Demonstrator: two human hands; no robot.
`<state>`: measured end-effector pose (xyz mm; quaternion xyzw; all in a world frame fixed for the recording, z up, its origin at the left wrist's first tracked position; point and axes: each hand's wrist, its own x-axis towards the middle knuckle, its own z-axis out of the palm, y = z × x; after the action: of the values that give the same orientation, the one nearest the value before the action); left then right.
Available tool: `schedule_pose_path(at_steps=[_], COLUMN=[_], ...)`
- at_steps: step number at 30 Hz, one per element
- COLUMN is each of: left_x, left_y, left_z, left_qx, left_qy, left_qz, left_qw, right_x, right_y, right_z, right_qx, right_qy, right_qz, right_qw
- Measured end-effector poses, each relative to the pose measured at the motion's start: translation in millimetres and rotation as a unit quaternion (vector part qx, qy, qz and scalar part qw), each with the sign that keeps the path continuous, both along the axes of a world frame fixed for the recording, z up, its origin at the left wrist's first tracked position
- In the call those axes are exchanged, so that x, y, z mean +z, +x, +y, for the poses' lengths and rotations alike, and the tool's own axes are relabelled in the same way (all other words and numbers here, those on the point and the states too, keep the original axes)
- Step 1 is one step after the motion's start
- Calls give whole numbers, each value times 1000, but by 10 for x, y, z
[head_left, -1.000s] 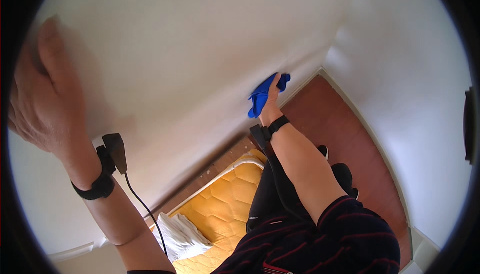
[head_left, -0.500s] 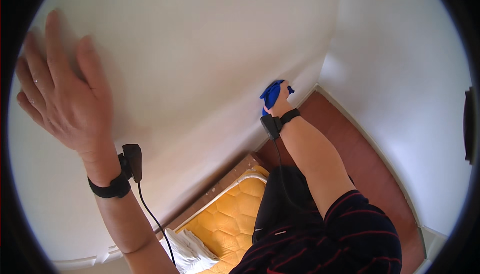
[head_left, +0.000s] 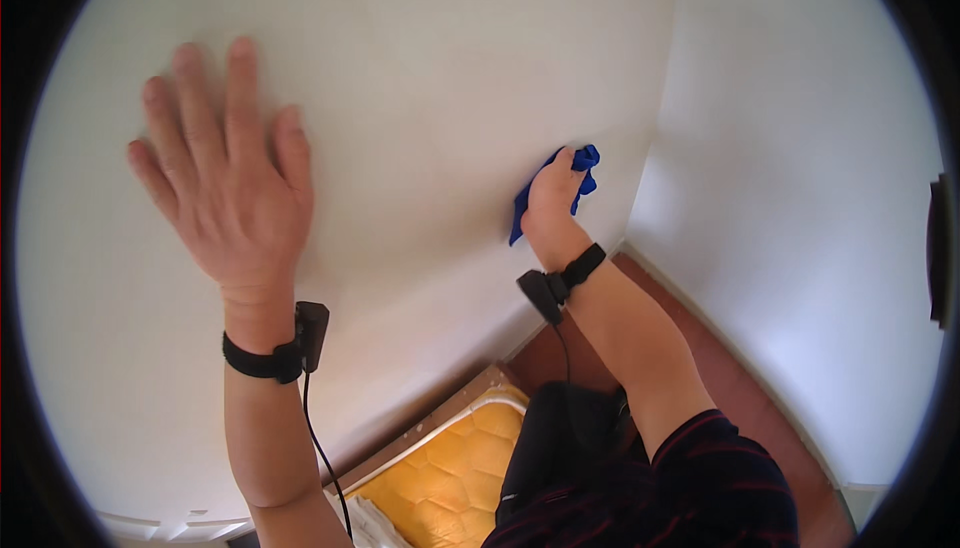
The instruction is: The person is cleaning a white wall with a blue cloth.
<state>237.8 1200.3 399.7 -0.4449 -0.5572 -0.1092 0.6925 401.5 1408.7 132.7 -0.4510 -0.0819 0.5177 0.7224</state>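
Observation:
My left hand [head_left: 240, 183] lies flat with its fingers spread against the pale wall [head_left: 420, 98], holding nothing. Lower down and to the right, my right hand [head_left: 555, 193] presses a blue cloth [head_left: 518, 216] to the same wall, not far from the corner. Cloth bunches out past the thumb side and shows along the hand's other edge; the fingertips are partly hidden in it. Each wrist wears a black strap with a small black device [head_left: 543, 295] and a cable.
A second white wall [head_left: 790, 168] meets the first at the right, with a dark object [head_left: 937, 248] at its far edge. Below are a yellow quilted mattress [head_left: 455, 458] on a wooden bed frame [head_left: 400, 428], white fabric [head_left: 375, 526] and a reddish-brown floor [head_left: 690, 338].
My left hand has shifted right across the wall. The right hand, with the cloth, has turned and sits about level with before. The view has tilted up, so the bed and floor appear lower.

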Motion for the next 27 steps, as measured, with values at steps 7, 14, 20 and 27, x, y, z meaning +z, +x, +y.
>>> schedule_pose_path(at_steps=[7,14,20,27], left_x=[29,62,65,67], left_y=[43,63,104,89], left_z=[-32,-94,-94,-163], left_qx=[-60,-76,-98,-114], left_qy=[-17,-42,-39,-44], left_qz=[-63,-94,-96,-108], left_qw=[996,992,990,987], right_x=[1685,3028,3567,3519], right_y=[9,85,8,-64], right_z=[-555,-750,-543,-423], right_qx=[37,-62,-363,-248], right_qy=[296,610,388,609], right_qz=[-271,-559,-787,-587], right_qw=[915,558,315,471])
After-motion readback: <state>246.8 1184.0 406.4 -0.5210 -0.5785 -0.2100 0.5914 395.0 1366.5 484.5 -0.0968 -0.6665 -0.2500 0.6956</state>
